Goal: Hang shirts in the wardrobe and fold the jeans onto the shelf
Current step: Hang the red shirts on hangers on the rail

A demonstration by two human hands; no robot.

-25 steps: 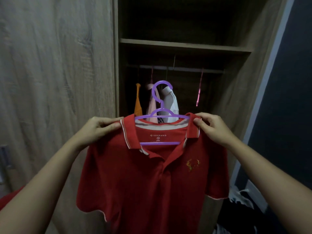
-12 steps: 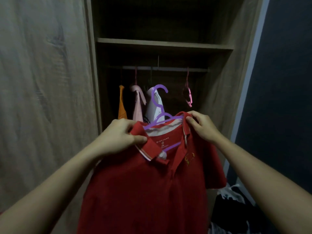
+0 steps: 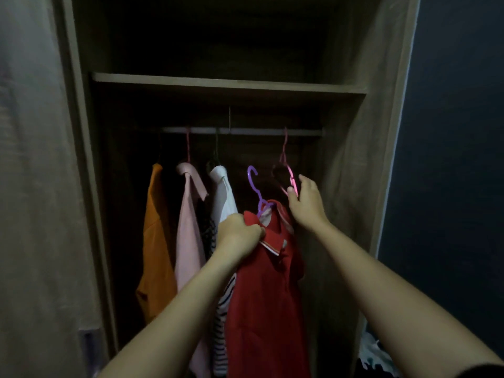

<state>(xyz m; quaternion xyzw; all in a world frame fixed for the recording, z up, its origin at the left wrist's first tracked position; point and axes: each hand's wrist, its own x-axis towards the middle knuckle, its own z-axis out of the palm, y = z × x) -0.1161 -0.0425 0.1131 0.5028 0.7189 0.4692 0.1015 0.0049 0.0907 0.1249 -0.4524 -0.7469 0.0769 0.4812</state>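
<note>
A red polo shirt (image 3: pixel 267 290) hangs on a purple hanger (image 3: pixel 255 186) inside the open wardrobe, below the rail (image 3: pixel 245 130). My left hand (image 3: pixel 240 233) grips the shirt's left shoulder and collar and holds it up; the purple hook is free, below the rail. My right hand (image 3: pixel 306 203) is off the shirt and touches an empty pink hanger (image 3: pixel 289 175) that hangs from the rail at the right, fingers fairly straight against it.
An orange shirt (image 3: pixel 156 241), a pink shirt (image 3: pixel 189 227) and a white garment (image 3: pixel 223 195) hang at the left of the rail, a striped piece below them. A wooden shelf (image 3: pixel 229 83) runs above the rail. Clothes (image 3: pixel 373 353) lie at the bottom right. A wardrobe door (image 3: pixel 32 186) stands at left.
The shirt has moved forward into the wardrobe and turned side-on. My right hand let go of the collar and reached up to the pink hanger. My left hand alone holds the shirt.
</note>
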